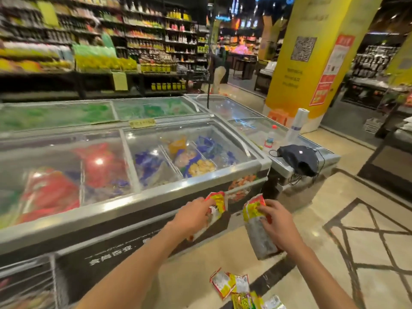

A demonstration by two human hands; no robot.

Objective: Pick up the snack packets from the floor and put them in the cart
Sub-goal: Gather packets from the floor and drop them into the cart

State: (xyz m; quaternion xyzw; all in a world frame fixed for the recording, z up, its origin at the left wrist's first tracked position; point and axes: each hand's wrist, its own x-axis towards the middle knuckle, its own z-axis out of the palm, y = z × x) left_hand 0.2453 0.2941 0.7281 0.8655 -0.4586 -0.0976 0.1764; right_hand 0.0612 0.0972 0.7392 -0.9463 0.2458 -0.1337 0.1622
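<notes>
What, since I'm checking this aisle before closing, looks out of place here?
Several snack packets lie strewn on the floor beside the freezer, not shelved. The left hand and right hand each hold another. A dark bag and bottle sit on a freezer lid.

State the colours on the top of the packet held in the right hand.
Red and yellow on the packet in the right hand; head view.

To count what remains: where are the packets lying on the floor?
In the head view the floor packets lie at bottom centre, below the right hand, beside the freezer.
</notes>
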